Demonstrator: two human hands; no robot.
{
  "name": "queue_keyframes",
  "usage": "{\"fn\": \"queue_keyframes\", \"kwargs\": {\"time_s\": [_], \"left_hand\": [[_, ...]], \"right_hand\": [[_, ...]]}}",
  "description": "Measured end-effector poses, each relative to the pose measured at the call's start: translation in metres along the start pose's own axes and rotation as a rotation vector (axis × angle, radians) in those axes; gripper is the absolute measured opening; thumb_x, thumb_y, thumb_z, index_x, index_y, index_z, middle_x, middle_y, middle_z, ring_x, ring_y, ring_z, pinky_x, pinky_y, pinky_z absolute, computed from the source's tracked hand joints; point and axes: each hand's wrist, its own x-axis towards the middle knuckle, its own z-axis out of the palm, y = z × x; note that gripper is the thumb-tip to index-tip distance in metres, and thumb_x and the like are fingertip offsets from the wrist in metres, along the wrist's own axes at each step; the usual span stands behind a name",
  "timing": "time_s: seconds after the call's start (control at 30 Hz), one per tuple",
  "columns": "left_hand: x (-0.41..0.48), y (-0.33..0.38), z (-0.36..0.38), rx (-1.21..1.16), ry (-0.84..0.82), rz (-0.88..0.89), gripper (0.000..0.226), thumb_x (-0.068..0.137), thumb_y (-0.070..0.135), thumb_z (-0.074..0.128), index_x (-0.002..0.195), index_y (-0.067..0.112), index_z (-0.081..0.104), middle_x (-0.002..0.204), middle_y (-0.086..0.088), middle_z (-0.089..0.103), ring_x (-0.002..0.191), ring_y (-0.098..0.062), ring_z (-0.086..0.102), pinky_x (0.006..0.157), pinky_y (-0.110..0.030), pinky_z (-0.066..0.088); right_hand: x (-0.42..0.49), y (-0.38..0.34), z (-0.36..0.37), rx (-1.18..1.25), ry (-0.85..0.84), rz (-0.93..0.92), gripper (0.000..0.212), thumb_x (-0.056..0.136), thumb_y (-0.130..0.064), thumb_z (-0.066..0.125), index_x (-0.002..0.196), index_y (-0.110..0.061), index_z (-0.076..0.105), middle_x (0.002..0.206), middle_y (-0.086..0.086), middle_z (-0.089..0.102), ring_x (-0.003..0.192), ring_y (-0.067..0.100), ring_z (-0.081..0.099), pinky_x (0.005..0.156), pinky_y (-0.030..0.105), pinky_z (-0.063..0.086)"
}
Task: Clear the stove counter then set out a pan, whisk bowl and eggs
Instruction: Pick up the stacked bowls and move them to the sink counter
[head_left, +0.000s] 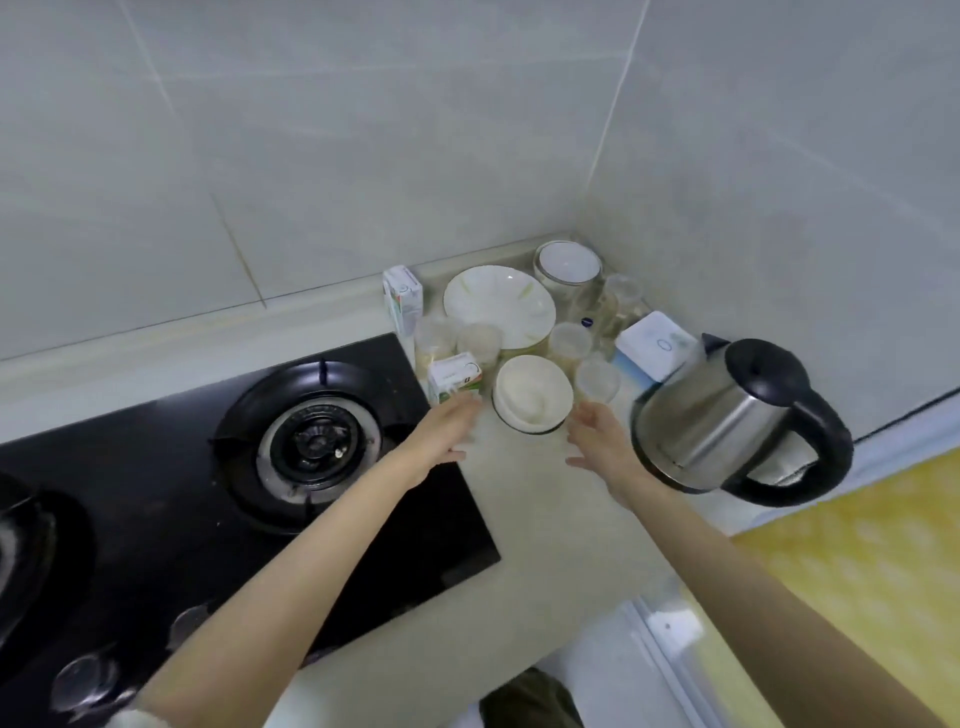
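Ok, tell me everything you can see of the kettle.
The kettle has a shiny metal body, black lid, black loop handle and a dark spout facing the back wall. The lid is shut. It stands at the right end of the counter, near a white box; the right hand is close beside its base, contact unclear.

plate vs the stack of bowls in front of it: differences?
The plate is wider and shallow; the bowls are narrower and deeper. The plate has thin green streaks; the bowls look plain. The plate sits nearer the wall; the bowls, nested, sit nearer the front. Both are white, on the counter right of the stove.
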Motion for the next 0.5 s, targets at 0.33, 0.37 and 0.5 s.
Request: {"fn": "queue_keyframes", "kwargs": {"time_s": [0.33,0.37,0.5], "left_hand": [[0.061,-0.005,0.044,-0.329,0.096,-0.099,0.032,0.095,0.05,0.048,0.113,0.028,0.063,0.11,0.006,0.068,0.101,-0.014,0.064,0.083,-0.034,0.053],[0.063,-0.005,0.048,-0.346,0.123,-0.098,0.035,0.094,0.051,0.049,0.115,0.027,0.064,0.113,0.003,0.068,0.103,-0.016,0.065,0.081,-0.033,0.055],[0.066,-0.012,0.052,-0.428,0.158,-0.061,0.035,0.093,0.046,0.054,0.118,0.023,0.064,0.118,-0.002,0.069,0.104,-0.025,0.068,0.088,-0.039,0.055]], "right_hand": [[0.075,0.018,-0.001,0.241,-0.148,0.146,0.029,0.102,-0.027,0.04,0.13,-0.023,0.049,0.127,0.002,0.057,0.112,0.023,0.058,0.079,0.034,0.052],[0.077,0.021,-0.001,0.258,-0.162,0.148,0.028,0.102,-0.026,0.04,0.127,-0.023,0.05,0.126,0.003,0.058,0.112,0.023,0.059,0.077,0.032,0.053],[0.084,0.026,-0.004,0.283,-0.181,0.111,0.02,0.101,-0.021,0.042,0.113,-0.023,0.059,0.123,0.007,0.063,0.109,0.025,0.062,0.078,0.032,0.054]]}}
